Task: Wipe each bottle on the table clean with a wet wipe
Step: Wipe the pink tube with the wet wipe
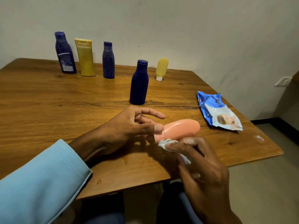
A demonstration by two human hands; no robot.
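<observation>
My left hand (129,126) holds a pink bottle (181,129) by its cap end, thumb on top, tilted above the wooden table (64,110). My right hand (199,160) pinches a white wet wipe (168,143) against the bottle's underside near the cap. A dark blue bottle (139,83) stands upright just beyond my left hand. Along the far edge stand a blue bottle with a label (64,53), a yellow tube (85,57), another blue bottle (108,60) and a small yellow tube (161,68) standing on its white cap.
A blue and white wet wipe pack (216,110) lies on the table to the right. The table's right edge and near edge are close to my right hand. A white wall stands right behind the far bottles. Small wet spots mark the tabletop.
</observation>
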